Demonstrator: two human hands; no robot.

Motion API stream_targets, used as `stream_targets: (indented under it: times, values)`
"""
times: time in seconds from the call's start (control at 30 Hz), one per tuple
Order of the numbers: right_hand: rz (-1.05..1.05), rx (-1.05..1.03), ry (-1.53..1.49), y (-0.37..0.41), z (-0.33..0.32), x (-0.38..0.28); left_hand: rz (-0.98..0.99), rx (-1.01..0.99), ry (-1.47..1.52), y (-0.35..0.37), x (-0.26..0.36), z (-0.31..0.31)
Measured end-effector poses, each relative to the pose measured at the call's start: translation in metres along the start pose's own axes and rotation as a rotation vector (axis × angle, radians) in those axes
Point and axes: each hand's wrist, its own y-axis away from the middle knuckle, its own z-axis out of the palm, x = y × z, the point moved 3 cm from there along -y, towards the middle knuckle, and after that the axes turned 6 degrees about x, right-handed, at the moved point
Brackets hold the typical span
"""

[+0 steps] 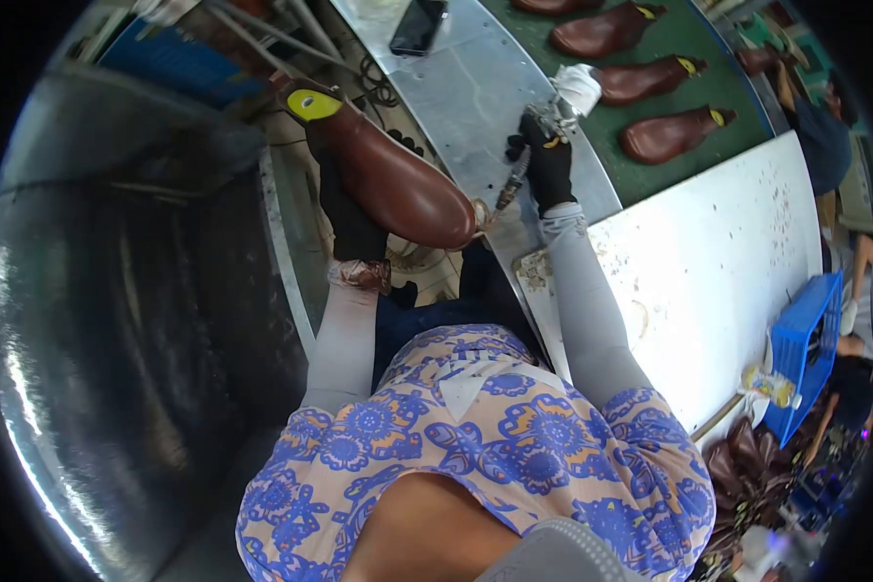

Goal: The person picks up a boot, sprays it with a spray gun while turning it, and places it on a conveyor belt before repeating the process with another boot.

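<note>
My left hand (351, 221), in a black glove, grips a brown leather shoe upper on a last (398, 179) with a yellow top; the toe points right and down. In a black glove too, my right hand (548, 165) holds a metal hand tool (526, 160) wrapped in white cloth at its top. The tool's tip sits close to the shoe's toe, near its edge. Both arms wear light grey sleeves.
Several brown lasted shoes (671, 134) lie on a green conveyor belt (694, 44) at the top right. A black phone (418, 25) rests on the metal ledge. A stained white table (718, 262) is at right, with a blue crate (805, 344) and another person (824, 131) nearby.
</note>
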Motion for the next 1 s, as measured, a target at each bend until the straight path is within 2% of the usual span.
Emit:
stream_targets:
  times: [0.07,0.13,0.2,0.27,0.33,0.37,0.4,0.43,0.47,0.5,0.53,0.57,0.6,0.67,0.7,0.77,0.8,0.83,0.87,0.9,0.93,1.0]
  values:
    - [0.037,-0.034,0.049,0.006,-0.001,-0.007,-0.081,-0.005,-0.025,0.001,-0.019,0.003]
    - [-0.011,-0.096,0.157,0.017,-0.009,-0.013,-0.131,-0.015,-0.036,0.010,-0.036,0.009]
    - [0.011,-0.034,0.354,0.027,-0.025,-0.023,-0.278,-0.110,0.035,0.012,-0.056,0.021]
    - [-0.189,0.172,0.429,0.046,-0.046,-0.034,-0.313,-0.084,-0.015,0.021,-0.074,0.032]
    - [-0.232,0.018,0.341,0.095,-0.043,-0.088,-0.309,0.014,-0.124,0.031,-0.091,0.039]
    - [-0.355,-0.157,0.357,0.110,-0.044,-0.100,-0.431,-0.036,-0.067,0.035,-0.105,0.039]
    - [-0.473,-0.336,0.377,0.125,-0.045,-0.111,-0.447,-0.054,-0.062,0.042,-0.118,0.033]
    - [-0.423,-0.357,0.626,0.140,-0.048,-0.132,-0.410,-0.117,-0.301,0.051,-0.130,0.025]
    - [-0.643,-0.254,0.689,0.142,-0.050,-0.138,-0.369,-0.185,-0.540,0.055,-0.143,0.020]
    - [-0.518,-0.162,0.683,0.139,-0.067,-0.142,-0.385,-0.208,-0.534,0.053,-0.156,0.018]
    - [-0.395,-0.066,0.671,0.137,-0.089,-0.146,-0.392,-0.419,-0.764,0.052,-0.172,0.019]
    - [-0.456,0.092,0.659,0.133,-0.108,-0.155,-0.382,-0.638,-0.987,0.051,-0.190,0.023]
    - [-0.382,0.153,0.530,0.126,-0.128,-0.165,-0.362,-0.861,-1.205,0.056,-0.201,0.040]
    - [-0.341,0.350,0.819,0.106,-0.176,-0.194,-0.709,-0.501,-0.472,0.077,-0.208,0.087]
    - [-0.481,0.476,0.958,0.092,-0.199,-0.210,-0.572,-0.722,-0.595,0.078,-0.202,0.096]
    - [-0.538,0.643,1.098,0.044,-0.272,-0.230,-0.480,-0.796,-0.802,0.071,-0.190,0.090]
    - [-0.485,0.744,1.211,0.021,-0.304,-0.244,-0.407,-0.849,-0.921,0.066,-0.182,0.081]
    - [-0.578,0.761,1.252,-0.003,-0.340,-0.255,-0.416,-0.804,-0.905,0.069,-0.168,0.084]
    - [-0.443,0.909,1.338,-0.027,-0.366,-0.271,-0.422,-0.757,-0.887,0.072,-0.152,0.092]
    - [-0.339,1.026,1.328,-0.041,-0.378,-0.288,0.025,-1.081,-1.461,0.068,-0.135,0.099]
    - [-0.236,1.139,1.311,-0.053,-0.388,-0.305,0.585,-1.336,-1.993,0.067,-0.125,0.104]
    - [-0.238,1.218,1.335,-0.081,-0.421,-0.324,-0.240,-0.683,-1.238,0.069,-0.112,0.100]
